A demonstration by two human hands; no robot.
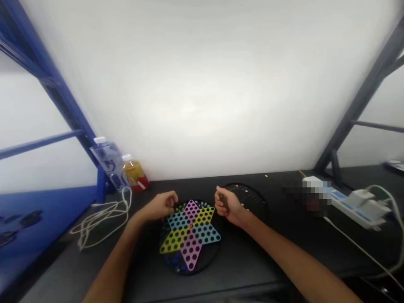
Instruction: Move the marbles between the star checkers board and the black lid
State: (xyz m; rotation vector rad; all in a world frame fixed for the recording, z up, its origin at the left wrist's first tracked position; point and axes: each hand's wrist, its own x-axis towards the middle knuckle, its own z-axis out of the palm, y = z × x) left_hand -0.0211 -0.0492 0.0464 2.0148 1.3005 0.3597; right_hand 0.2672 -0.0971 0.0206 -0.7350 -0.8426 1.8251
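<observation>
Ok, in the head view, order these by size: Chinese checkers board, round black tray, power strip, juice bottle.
1. Chinese checkers board, largest
2. Round black tray and power strip, too alike to rank
3. Juice bottle, smallest

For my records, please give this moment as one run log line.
left hand: above Chinese checkers board | right hand: holds small dark piece | nearby: round black tray

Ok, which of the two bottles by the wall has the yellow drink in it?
The shorter bottle, on the right, with a red label near its base; the taller bottle beside it looks clear, with a white cap.
</observation>
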